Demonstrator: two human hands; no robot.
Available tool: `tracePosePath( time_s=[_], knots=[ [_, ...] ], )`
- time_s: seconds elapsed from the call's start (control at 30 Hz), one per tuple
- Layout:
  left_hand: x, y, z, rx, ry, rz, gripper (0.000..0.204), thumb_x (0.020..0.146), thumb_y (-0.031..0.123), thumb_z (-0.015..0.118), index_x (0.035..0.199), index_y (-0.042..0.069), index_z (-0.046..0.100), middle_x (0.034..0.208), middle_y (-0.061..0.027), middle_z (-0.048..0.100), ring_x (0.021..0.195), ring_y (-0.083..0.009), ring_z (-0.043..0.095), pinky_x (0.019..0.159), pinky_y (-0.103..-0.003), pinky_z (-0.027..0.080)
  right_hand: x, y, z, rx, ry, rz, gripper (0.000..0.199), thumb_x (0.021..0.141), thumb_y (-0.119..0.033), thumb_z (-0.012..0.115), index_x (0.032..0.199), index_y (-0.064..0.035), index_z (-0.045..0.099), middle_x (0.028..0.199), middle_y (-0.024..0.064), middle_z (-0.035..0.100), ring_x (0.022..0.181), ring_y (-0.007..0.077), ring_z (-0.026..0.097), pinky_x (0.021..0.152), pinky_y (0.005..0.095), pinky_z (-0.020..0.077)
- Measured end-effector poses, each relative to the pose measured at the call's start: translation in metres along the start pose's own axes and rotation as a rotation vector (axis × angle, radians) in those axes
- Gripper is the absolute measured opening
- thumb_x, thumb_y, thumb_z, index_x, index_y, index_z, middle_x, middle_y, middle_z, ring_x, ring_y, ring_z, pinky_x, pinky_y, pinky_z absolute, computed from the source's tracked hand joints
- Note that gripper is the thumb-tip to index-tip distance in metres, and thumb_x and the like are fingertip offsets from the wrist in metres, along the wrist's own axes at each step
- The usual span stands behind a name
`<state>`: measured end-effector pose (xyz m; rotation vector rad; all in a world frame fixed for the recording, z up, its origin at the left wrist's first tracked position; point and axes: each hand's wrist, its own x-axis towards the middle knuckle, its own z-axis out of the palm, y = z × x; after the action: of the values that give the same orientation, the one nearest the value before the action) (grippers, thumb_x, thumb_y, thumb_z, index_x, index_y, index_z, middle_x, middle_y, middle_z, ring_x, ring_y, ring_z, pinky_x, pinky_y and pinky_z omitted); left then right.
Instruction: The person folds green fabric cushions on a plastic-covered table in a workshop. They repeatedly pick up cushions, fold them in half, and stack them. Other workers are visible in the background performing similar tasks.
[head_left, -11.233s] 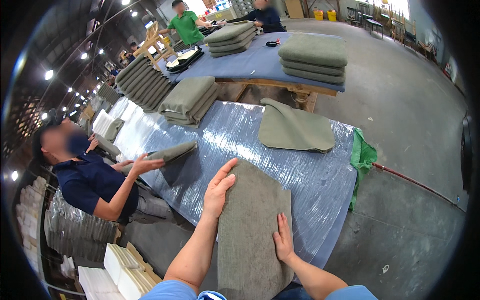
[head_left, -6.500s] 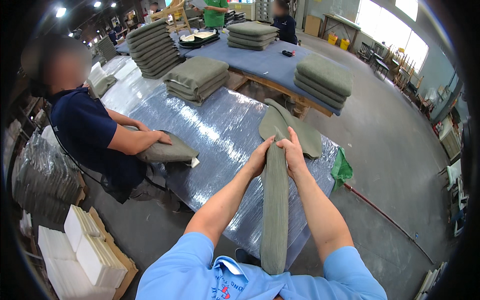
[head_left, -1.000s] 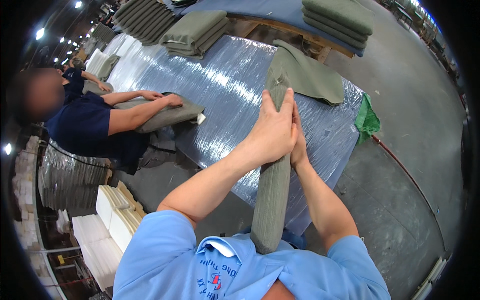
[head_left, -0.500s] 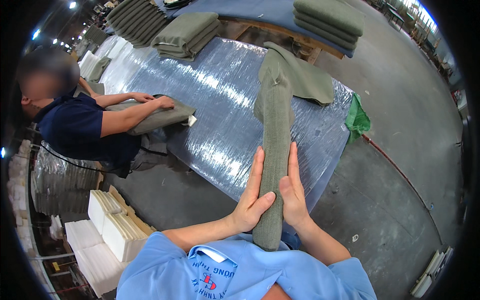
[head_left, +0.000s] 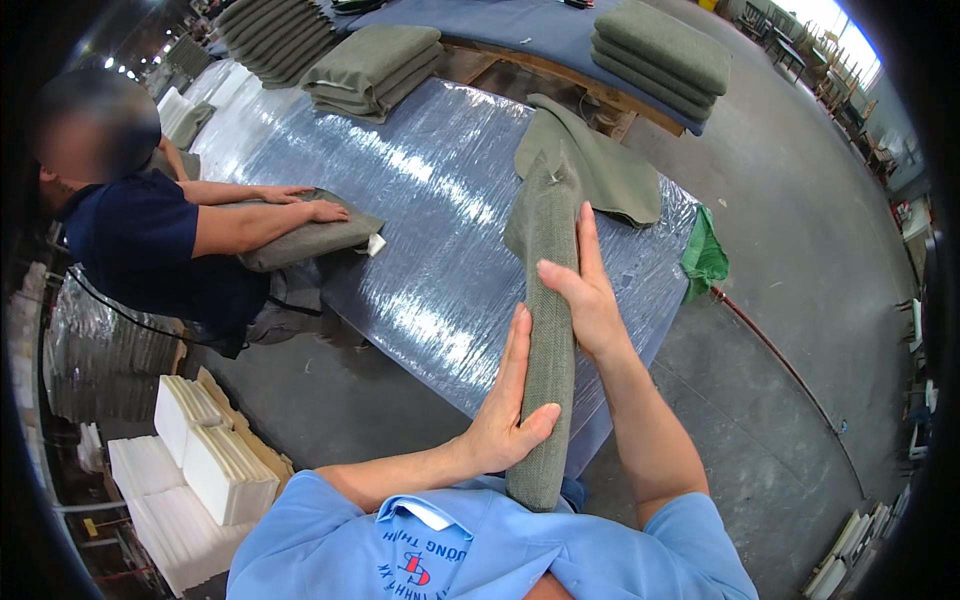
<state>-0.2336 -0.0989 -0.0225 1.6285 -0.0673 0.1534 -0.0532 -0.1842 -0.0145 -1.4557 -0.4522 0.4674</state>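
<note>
A long, narrow olive-green cushion cover [head_left: 548,250] stands on edge, reaching from my chest out over the near edge of the table. My left hand [head_left: 505,410] presses its left side near the close end, thumb hooked over the top. My right hand [head_left: 580,295] clamps the right side farther out, thumb across the top. The far end of the cover flops onto a flat green cover [head_left: 610,175] lying on the table.
The table [head_left: 430,200] is wrapped in shiny plastic film. A person in a dark blue shirt [head_left: 150,240] at the left presses a green cushion [head_left: 310,235]. Stacks of green cushions [head_left: 375,65] stand behind, white foam blocks [head_left: 210,460] lie on the floor at left, and a green bag [head_left: 703,255] hangs off the table corner.
My hands slid from the far part of the cover back toward my body. The right hand has since moved forward again while the left stays near the close end.
</note>
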Motion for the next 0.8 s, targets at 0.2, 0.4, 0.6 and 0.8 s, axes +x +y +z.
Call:
tracePosePath(
  time_s=[0.2, 0.4, 0.6, 0.8],
  knots=[
    [-0.004, 0.0, -0.006, 0.098, 0.021, 0.024, 0.108, 0.097, 0.035, 0.058, 0.165, -0.004, -0.016, 0.175, -0.0267, -0.01, 0.164, -0.0384, -0.001, 0.13, -0.047, 0.011, 0.054, -0.006, 0.005, 0.028, -0.033, 0.055, 0.113, 0.086, -0.024, 0.074, 0.17, -0.0014, 0.002, 0.168, 0.0294, 0.028, 0.154, 0.0367, 0.035, 0.123, 0.0388, 0.0309],
    [0.004, 0.056, -0.008, 0.719, -0.196, 0.298, 0.067, 0.089, 0.024, 0.067, 0.151, -0.001, 0.054, 0.169, -0.0256, 0.027, 0.161, -0.0535, 0.003, 0.128, -0.058, 0.015, 0.123, -0.004, -0.011, -0.269, 0.113, -0.056, 0.091, 0.084, -0.034, 0.081, 0.159, -0.0011, 0.042, 0.152, 0.0258, 0.052, 0.136, 0.0316, 0.055, 0.112, 0.0386, 0.044],
    [0.02, 0.061, -0.007, 0.677, -0.356, 0.453, 0.026, 0.09, 0.026, 0.075, 0.106, 0.006, 0.077, 0.086, -0.0096, 0.07, 0.117, -0.0346, 0.063, 0.121, -0.057, 0.035, 0.161, -0.033, -0.014, -0.748, -0.067, -0.125, 0.047, 0.085, -0.044, 0.084, 0.075, -0.0018, 0.067, 0.069, 0.0107, 0.066, 0.069, 0.0204, 0.062, 0.068, 0.0403, 0.0494],
    [0.024, 0.057, -0.002, 0.552, -0.423, 0.537, 0.021, 0.091, 0.03, 0.075, 0.085, 0.01, 0.073, 0.069, -0.0035, 0.062, 0.075, -0.0242, 0.063, 0.11, -0.051, 0.046, 0.168, -0.039, -0.006, -0.854, 0.047, -0.328, 0.051, 0.092, -0.04, 0.08, 0.067, 0.0, 0.062, 0.058, 0.0159, 0.056, 0.056, 0.0294, 0.057, 0.061, 0.0423, 0.046]
  ],
)
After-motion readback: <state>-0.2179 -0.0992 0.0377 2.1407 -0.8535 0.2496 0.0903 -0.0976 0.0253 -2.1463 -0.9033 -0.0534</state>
